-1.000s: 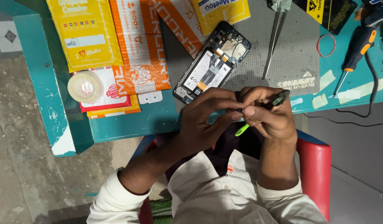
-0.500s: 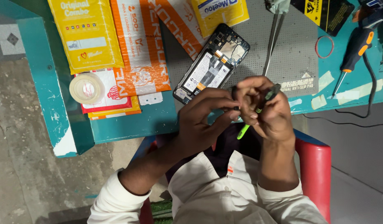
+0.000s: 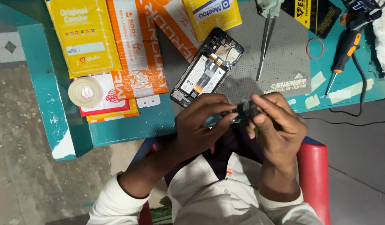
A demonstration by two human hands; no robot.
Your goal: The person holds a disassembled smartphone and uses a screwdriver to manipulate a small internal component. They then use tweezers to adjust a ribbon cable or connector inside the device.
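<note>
Nearest, at the table's near edge, the left hand (image 3: 200,125) and right hand (image 3: 275,123) pinch a small dark phone part (image 3: 244,111) between closed fingertips. Just beyond lies the opened smartphone (image 3: 207,68) on a grey mat (image 3: 280,62), with tweezers (image 3: 264,46) farther right.
</note>
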